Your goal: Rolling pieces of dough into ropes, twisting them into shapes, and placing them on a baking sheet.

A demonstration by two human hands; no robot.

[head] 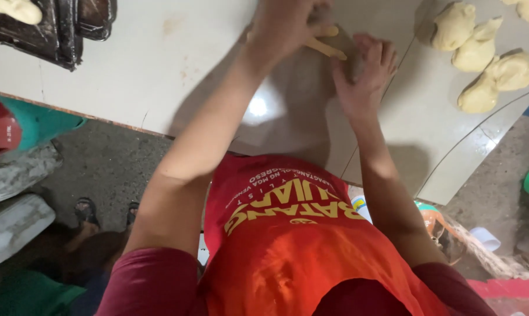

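we look down on our own two hands at the far edge of a pale bench (pixel 130 70). the left hand (pixel 288 23) is curled over a strip of yellow dough (pixel 328 48), gripping it from above; the right hand (pixel 366 73) lies open, fingers spread, its fingertips pressed against the same strip just beside the left. the dough sits between the two hands and shows only as a thin pale sliver; its full shape is hidden under the palms, so we cannot tell how far the shaping has gone. it looks to us like a piece mid-forming rather than finished.

well to the right of the right hand, four or so dough lumps (pixel 481 58) lie in a loose cluster on the bench, rough and uneven, which we judge to be waiting their turn. far to the left of the left hand, a dark tray (pixel 48 35) holds one pale piece (pixel 16 9) at its edge, perhaps one already shaped.

nothing lies between the hands and the lumps. below the bench we see a red shirt (pixel 288 246), sandalled feet (pixel 86 210) on a grey floor, and white sacks (pixel 13 199) off to the left.
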